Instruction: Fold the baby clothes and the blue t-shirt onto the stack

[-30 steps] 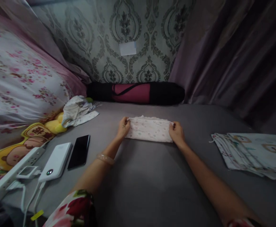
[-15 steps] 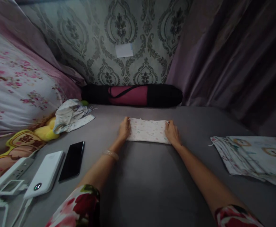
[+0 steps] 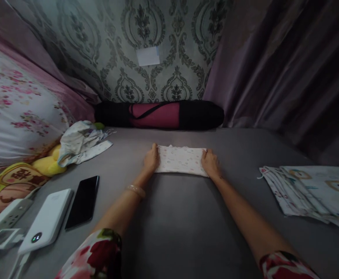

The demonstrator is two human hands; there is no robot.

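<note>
A folded white cloth (image 3: 182, 161) with a small pale print stretches between my two hands, low over the grey sheet (image 3: 187, 224). My left hand (image 3: 152, 158) is closed on its left edge, and a pale bangle circles that wrist. At the opposite edge, my right hand (image 3: 211, 163) pinches the cloth near its upper corner. The fingertips of both hands are partly hidden. Whether the cloth's underside touches the sheet, I cannot tell.
On the right lies a stack of folded printed cloths (image 3: 312, 193). A crumpled cloth (image 3: 80, 143), yellow plush toy (image 3: 45, 166), black phone (image 3: 83, 202), white power bank (image 3: 47, 221) and power strip (image 3: 8, 217) line the left. A black and maroon roll bag (image 3: 158, 115) rests along the wall.
The view has shifted slightly, so the items on the left appear further left. Both hands keep hold of the cloth, almost in the same place.
</note>
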